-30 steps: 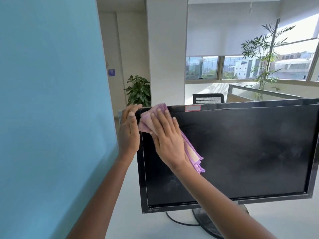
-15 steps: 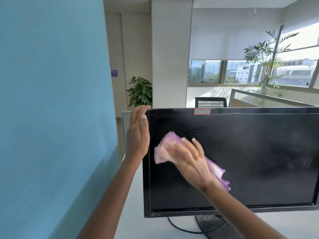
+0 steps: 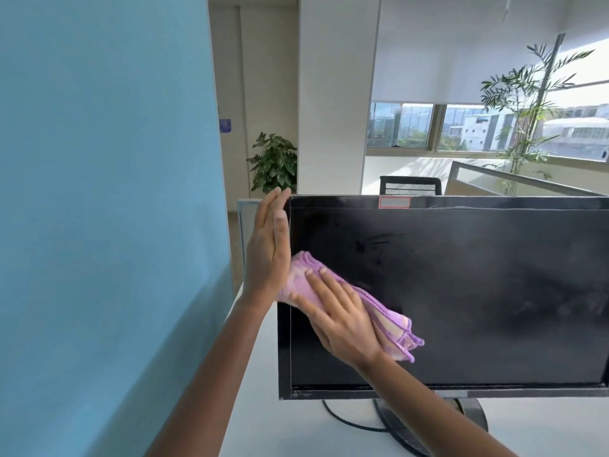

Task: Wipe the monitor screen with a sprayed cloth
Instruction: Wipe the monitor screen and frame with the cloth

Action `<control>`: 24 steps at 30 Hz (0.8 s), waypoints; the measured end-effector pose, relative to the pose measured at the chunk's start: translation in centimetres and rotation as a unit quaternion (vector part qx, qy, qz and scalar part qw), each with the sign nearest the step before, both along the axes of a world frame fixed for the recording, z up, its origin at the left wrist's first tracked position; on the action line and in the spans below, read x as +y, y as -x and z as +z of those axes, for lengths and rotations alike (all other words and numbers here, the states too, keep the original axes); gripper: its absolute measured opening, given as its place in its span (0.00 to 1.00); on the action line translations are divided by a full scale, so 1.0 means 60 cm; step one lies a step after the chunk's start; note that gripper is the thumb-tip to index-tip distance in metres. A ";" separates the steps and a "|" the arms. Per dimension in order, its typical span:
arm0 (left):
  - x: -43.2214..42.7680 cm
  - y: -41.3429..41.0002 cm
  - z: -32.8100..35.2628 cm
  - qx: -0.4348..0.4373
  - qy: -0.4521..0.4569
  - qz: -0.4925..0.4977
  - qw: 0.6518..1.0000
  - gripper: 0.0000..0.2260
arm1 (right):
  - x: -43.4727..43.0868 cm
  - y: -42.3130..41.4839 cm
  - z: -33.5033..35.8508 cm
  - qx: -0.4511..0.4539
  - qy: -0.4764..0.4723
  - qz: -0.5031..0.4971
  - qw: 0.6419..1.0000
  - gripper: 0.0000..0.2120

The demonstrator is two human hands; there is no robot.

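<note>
A black monitor [image 3: 478, 291] stands on the white desk, its dark screen showing smears near the top left. My right hand [image 3: 342, 315] lies flat on a bunched purple cloth [image 3: 392, 319], pressing it against the left part of the screen, about mid-height. My left hand [image 3: 268, 249] rests with straight fingers against the monitor's left edge near the top corner, bracing it. The cloth's left end touches the heel of my left hand. The monitor's right side runs out of the frame.
A blue partition wall [image 3: 105, 209] rises close on the left. The monitor's round stand [image 3: 468, 420] and a black cable [image 3: 342, 420] sit on the white desk [image 3: 280, 423]. Behind are a pillar, potted plants [image 3: 273, 163], an office chair [image 3: 410, 185] and windows.
My right hand has slid the cloth down from the top left corner, then back left toward the screen's left edge. My left hand's fingers straightened along the monitor's side.
</note>
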State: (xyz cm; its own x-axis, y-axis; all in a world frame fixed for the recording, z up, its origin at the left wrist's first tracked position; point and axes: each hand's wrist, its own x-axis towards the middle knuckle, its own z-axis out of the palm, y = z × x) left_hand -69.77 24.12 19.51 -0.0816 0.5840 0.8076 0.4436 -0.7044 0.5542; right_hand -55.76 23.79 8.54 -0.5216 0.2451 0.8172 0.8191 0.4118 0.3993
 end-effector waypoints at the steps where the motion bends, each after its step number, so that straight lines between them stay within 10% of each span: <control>1: -0.001 0.000 -0.006 -0.004 0.004 -0.002 1.000 0.22 | -0.004 -0.011 -0.018 -0.041 0.007 -0.001 0.999 0.26; 7: -0.022 -0.014 -0.076 -0.035 0.043 -0.037 0.998 0.22 | -0.025 -0.080 -0.033 -0.198 0.041 0.008 0.979 0.25; 13: -0.041 -0.030 -0.134 -0.163 0.144 -0.081 0.973 0.22 | -0.013 -0.088 0.097 -0.015 -0.003 0.013 1.000 0.25; 20: -0.048 -0.031 -0.136 -0.243 0.184 -0.136 0.943 0.49 | 0.010 -0.059 0.111 0.058 0.018 0.030 0.998 0.21; 24: -0.046 -0.029 -0.139 -0.271 0.191 -0.140 0.933 0.35 | 0.005 -0.046 0.034 0.035 0.017 0.056 0.998 0.23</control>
